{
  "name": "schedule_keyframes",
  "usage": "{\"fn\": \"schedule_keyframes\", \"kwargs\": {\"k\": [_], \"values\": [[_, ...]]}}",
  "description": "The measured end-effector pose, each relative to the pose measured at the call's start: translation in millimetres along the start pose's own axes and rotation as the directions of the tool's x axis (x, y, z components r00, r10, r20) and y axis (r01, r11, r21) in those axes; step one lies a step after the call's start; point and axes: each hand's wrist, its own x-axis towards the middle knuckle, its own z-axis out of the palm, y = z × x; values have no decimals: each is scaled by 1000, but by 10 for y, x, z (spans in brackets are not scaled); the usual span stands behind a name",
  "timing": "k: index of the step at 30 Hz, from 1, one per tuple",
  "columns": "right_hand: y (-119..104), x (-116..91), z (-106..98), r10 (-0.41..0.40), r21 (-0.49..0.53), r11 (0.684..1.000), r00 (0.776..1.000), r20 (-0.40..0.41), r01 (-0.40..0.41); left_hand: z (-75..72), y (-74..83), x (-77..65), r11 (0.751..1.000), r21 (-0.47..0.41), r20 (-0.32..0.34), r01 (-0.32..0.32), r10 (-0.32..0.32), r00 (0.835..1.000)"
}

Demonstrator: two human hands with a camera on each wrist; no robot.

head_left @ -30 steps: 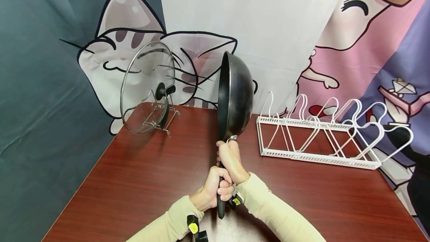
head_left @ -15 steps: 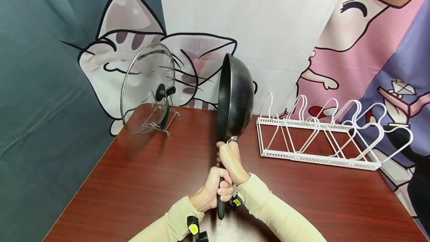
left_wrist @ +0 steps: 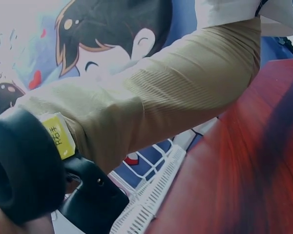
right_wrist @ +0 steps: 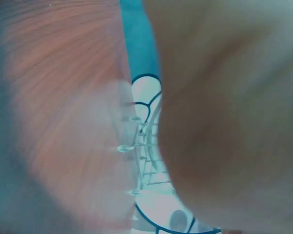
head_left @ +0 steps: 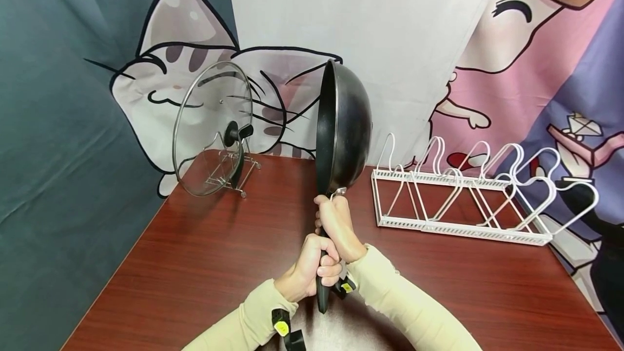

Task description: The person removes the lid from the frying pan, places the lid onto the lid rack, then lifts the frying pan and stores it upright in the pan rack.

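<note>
A deep black frying pan [head_left: 353, 123] stands on edge in the head view, its hollow facing left and its long handle [head_left: 323, 294] pointing down toward me. My right hand [head_left: 337, 225] grips the handle close to the metal joint under the bowl. Just below it, my left hand [head_left: 317, 265] curls round the lower part of the handle, whose end sticks out beneath. The right sleeve [left_wrist: 185, 87] crosses the left wrist view. In the right wrist view a large blurred surface fills the right side, and the grip is hidden.
On the left, a glass lid [head_left: 209, 140] with a black knob leans in a small wire stand [head_left: 251, 169]. A white pan rack [head_left: 468, 229] with several looped dividers stands at the right on the red-brown table [head_left: 195, 264]. Printed cloth [head_left: 390, 42] hangs behind.
Between half a second ago and now, the pan has risen a little and shifted slightly right, both hands moving with it. The grip is unchanged; the lid and rack stay put.
</note>
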Motion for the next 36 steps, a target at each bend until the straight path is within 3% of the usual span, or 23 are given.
{"fn": "schedule_keyframes", "kwargs": {"k": [5,14,26,36], "values": [[-132,-19,-35,-38,0,999,999,9,38,84,87,1,999,19,-9,-27,27,1000],[-405,-44,-84,-43,118,992,998,41,38,232,235,11,993,54,-26,-102,103,994],[-732,-90,-153,-85,114,990,995,51,79,430,430,18,981,86,-20,-174,177,984],[-945,-137,-211,-125,184,977,989,84,108,583,580,14,975,59,58,-215,211,976]]}}
